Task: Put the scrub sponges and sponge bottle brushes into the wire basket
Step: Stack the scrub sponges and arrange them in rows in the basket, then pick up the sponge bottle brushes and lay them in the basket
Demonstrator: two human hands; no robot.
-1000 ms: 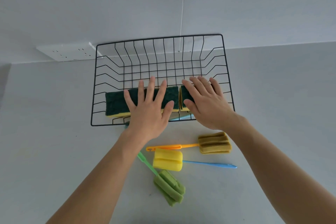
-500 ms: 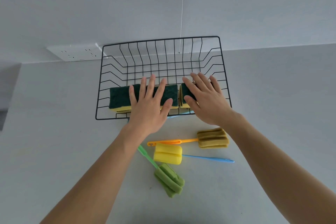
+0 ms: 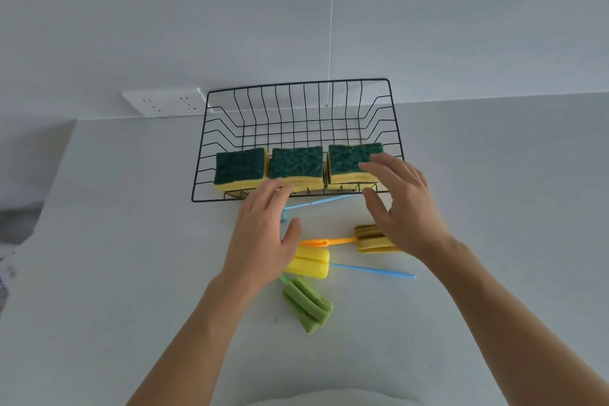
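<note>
Sponges sit in a row of three along the near wall of the wire basket (image 3: 392, 115), green scrub side up: the left sponge (image 3: 240, 167), the middle sponge (image 3: 296, 165) and the right sponge (image 3: 351, 160). Each looks like a stack with yellow foam showing at its near edge, though how many pieces are in each stack I cannot tell. That part of the job looks done.

The bottle brushes are all outside the basket, on the grey counter (image 3: 115, 273) just near of it. A brush with an orange handle (image 3: 372, 238) lies to the right, a yellow-headed brush with a blue handle (image 3: 308, 263) lies in the middle, and a green brush (image 3: 306, 303) lies nearest. A fourth blue handle (image 3: 313, 202) pokes out close against the near basket wire, its head mostly hidden behind the left hand. So I judge roughly half the work remains: four brushes to lift in.

Both hands are empty, fingers spread and relaxed. The left hand (image 3: 263, 234) hovers over the counter, fingertips at the near basket rim, with the yellow brush head just under its heel. The right hand (image 3: 402, 208) overlaps the corner of the right sponge, and its wrist covers part of the orange-handled brush head.

A white socket plate (image 3: 161, 104) is on the wall behind.
</note>
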